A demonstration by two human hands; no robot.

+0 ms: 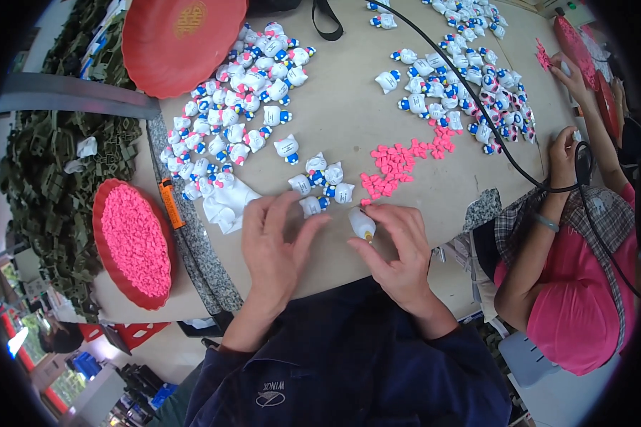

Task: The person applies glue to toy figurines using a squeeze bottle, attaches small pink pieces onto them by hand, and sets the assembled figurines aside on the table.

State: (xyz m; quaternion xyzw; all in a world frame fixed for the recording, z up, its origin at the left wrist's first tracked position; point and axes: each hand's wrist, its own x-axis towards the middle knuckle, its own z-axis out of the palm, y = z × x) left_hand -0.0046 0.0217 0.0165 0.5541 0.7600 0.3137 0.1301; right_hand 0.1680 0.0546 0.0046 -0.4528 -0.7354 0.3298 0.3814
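My left hand has its thumb and fingers apart beside a white-and-blue cat-shaped figurine; I cannot tell whether it touches it. That figurine belongs to a small cluster of figurines in front of me. Between the thumb and fingers of my right hand is a small white bottle with a yellowish tip, pointing toward me. Just beyond the bottle, small pink pieces, apparently bows, are spread on the table. A crumpled white cloth or tissue lies left of my left hand.
Heaped figurines lie at far left and far right. A red dish holds pink pieces; a larger red tray stands behind. A black cable crosses the right side. At right, a co-worker in pink handles small items.
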